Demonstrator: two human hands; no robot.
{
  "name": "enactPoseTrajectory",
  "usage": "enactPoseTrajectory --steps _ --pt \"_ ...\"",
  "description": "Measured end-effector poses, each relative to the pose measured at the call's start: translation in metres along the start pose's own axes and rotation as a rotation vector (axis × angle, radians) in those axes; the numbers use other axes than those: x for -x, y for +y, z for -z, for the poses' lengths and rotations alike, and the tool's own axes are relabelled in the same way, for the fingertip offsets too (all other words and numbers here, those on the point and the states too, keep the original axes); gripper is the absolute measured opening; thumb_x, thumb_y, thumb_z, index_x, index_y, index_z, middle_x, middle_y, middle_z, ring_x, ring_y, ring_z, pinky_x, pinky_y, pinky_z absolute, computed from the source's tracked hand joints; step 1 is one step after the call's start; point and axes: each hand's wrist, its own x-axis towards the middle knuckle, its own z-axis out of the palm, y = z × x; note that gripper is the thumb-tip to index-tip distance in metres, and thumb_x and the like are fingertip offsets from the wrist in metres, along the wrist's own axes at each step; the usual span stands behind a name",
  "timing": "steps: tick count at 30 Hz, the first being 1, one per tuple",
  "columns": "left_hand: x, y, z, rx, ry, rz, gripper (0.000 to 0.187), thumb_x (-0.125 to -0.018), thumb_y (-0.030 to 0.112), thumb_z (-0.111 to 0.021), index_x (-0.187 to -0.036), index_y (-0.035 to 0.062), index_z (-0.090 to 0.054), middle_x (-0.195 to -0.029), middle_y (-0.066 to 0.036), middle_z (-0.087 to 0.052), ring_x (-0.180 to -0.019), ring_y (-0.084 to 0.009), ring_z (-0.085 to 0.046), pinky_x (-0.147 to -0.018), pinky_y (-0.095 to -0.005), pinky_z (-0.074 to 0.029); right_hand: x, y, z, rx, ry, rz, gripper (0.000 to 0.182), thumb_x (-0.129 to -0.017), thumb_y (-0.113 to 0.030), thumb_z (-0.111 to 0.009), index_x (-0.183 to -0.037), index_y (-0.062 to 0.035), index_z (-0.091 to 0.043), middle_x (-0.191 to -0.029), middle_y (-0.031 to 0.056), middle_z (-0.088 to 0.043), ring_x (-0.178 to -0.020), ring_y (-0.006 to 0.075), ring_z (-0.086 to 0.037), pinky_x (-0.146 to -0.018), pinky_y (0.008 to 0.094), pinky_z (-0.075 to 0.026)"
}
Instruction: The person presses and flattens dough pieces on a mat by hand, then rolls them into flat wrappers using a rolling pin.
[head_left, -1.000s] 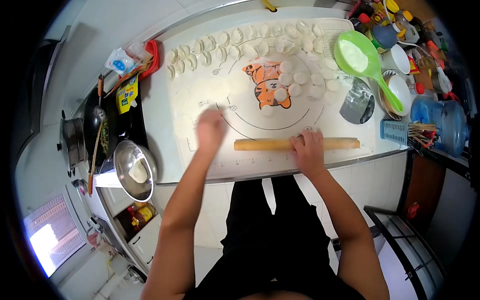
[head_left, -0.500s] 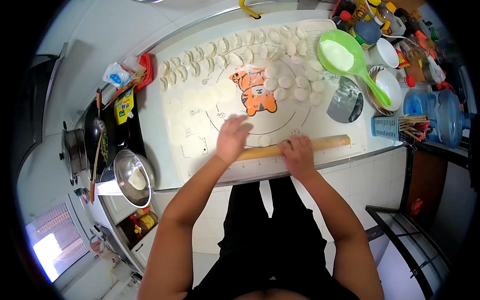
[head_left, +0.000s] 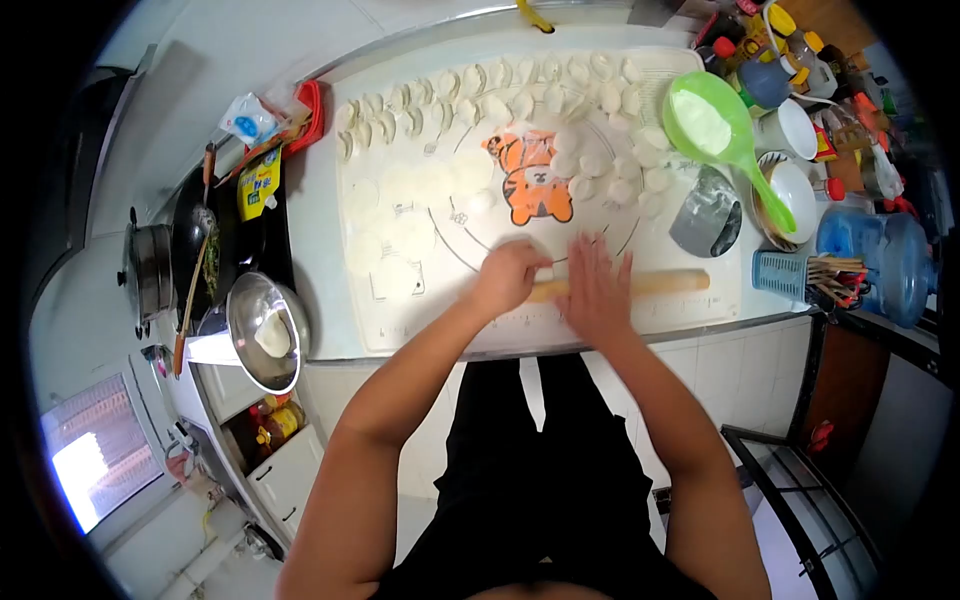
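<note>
My right hand [head_left: 598, 290] lies flat across the wooden rolling pin [head_left: 670, 282], fingers stretched out and pointing away from me. Just left of it, my left hand [head_left: 510, 277] is closed at the pin's left end, its fingers curled over the mat; what it grips, if anything, is hidden. Both hands are at the near part of the white mat [head_left: 460, 335], which has an orange tiger print. Beyond them lie several round dough pieces [head_left: 593, 163], and rows of folded dumplings [head_left: 400, 97] run along the far side.
Right of the dough are a green strainer [head_left: 700, 118] with white flour, a dark scraper [head_left: 706, 212], bowls [head_left: 785, 190], a blue chopstick basket [head_left: 780, 275] and bottles. On the left stand a wok [head_left: 190, 240] and a metal bowl [head_left: 262, 300] holding dough.
My left hand has moved right and curled. My right hand has spread flat over the rolling pin. The small dough piece seen beyond the pin is now hidden, and the whole view has shifted slightly.
</note>
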Motion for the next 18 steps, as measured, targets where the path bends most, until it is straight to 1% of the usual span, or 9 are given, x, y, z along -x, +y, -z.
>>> enactPoseTrajectory --steps 3,5,7,9,11,13,15,17,18 --pt "-0.014 0.006 0.001 -0.062 0.024 0.064 0.016 -0.081 0.006 -0.068 -0.095 0.0056 -0.073 -0.088 -0.012 -0.066 -0.088 -0.0323 -0.064 -0.078 -0.0401 -0.052 -0.04 0.006 -0.001 -0.026 0.024 -0.046 0.082 -0.083 -0.046 -0.067 -0.145 -0.001 -0.039 -0.155 0.0151 -0.036 -0.145 0.0353 -0.029 -0.11 0.069 -0.02" --pt "-0.02 0.015 0.01 -0.147 -0.214 0.256 0.014 -0.08 0.013 -0.07 -0.092 0.0053 -0.072 -0.086 -0.014 -0.066 -0.086 -0.0319 -0.065 -0.077 -0.0411 -0.052 -0.021 0.002 -0.004 -0.012 0.028 -0.047 0.083 -0.084 -0.048 -0.066 -0.147 -0.0017 -0.037 -0.156 0.0155 -0.034 -0.145 0.0351 -0.029 -0.11 0.0699 -0.019" --pt "-0.002 0.011 0.008 -0.194 -0.09 0.204 0.014 -0.08 0.013 -0.071 -0.09 0.0045 -0.072 -0.085 -0.015 -0.066 -0.084 -0.0318 -0.065 -0.076 -0.0415 -0.052 0.027 -0.009 0.007 0.021 -0.195 -0.088 0.082 -0.084 -0.047 -0.066 -0.147 -0.0023 -0.038 -0.157 0.0145 -0.033 -0.146 0.0339 -0.029 -0.108 0.0716 -0.019" --pt "0.008 0.005 0.008 -0.232 0.022 0.165 0.013 -0.079 0.014 -0.072 -0.088 0.0037 -0.072 -0.085 -0.015 -0.066 -0.081 -0.0316 -0.065 -0.075 -0.0419 -0.052 0.043 -0.011 0.019 -0.042 -0.253 -0.085 0.082 -0.082 -0.045 -0.068 -0.146 -0.0029 -0.039 -0.157 0.0128 -0.031 -0.146 0.0327 -0.029 -0.107 0.0728 -0.02" --pt "0.017 0.002 0.011 -0.151 -0.033 0.295 0.014 -0.08 0.015 -0.073 -0.086 0.0035 -0.071 -0.084 -0.015 -0.065 -0.08 -0.0314 -0.064 -0.075 -0.0426 -0.051 0.032 -0.011 0.012 0.097 -0.2 -0.064 0.083 -0.081 -0.044 -0.069 -0.146 -0.0032 -0.039 -0.157 0.0126 -0.032 -0.145 0.0324 -0.03 -0.107 0.0724 -0.021" --pt "0.006 0.007 0.017 -0.158 -0.011 0.3 0.014 -0.08 0.017 -0.074 -0.085 0.0039 -0.072 -0.083 -0.014 -0.065 -0.08 -0.0314 -0.064 -0.073 -0.0421 -0.05 -0.023 -0.001 0.01 0.014 -0.156 -0.091 0.081 -0.082 -0.045 -0.068 -0.145 -0.0033 -0.04 -0.154 0.0123 -0.037 -0.143 0.033 -0.033 -0.107 0.0721 -0.022" --pt "-0.005 0.014 0.019 -0.163 -0.038 0.272 0.014 -0.081 0.02 -0.07 -0.083 0.0059 -0.073 -0.085 -0.015 -0.066 -0.085 -0.0345 -0.064 -0.077 -0.0442 -0.051 -0.049 0.006 -0.003 0.013 0.035 -0.04 0.079 -0.083 -0.046 -0.067 -0.144 -0.0033 -0.042 -0.153 0.012 -0.039 -0.143 0.0327 -0.033 -0.107 0.0722 -0.022" --pt "-0.005 0.016 0.021 -0.235 -0.081 0.279 0.015 -0.082 0.021 -0.07 -0.082 0.0067 -0.073 -0.085 -0.015 -0.067 -0.085 -0.0338 -0.064 -0.076 -0.0439 -0.052 -0.031 0.002 0.001 0.029 0.037 -0.047 0.078 -0.083 -0.046 -0.065 -0.144 -0.0033 -0.043 -0.154 0.0109 -0.038 -0.144 0.03 -0.031 -0.108 0.0728 -0.02" --pt "-0.004 0.013 0.022 -0.305 -0.115 0.299 0.015 -0.082 0.022 -0.069 -0.082 0.0076 -0.074 -0.085 -0.014 -0.068 -0.084 -0.0331 -0.065 -0.075 -0.0435 -0.052 -0.006 -0.004 0.01 0.048 -0.088 -0.05 0.077 -0.084 -0.047 -0.065 -0.144 -0.003 -0.043 -0.154 0.0102 -0.038 -0.145 0.0286 -0.031 -0.108 0.0731 -0.02"
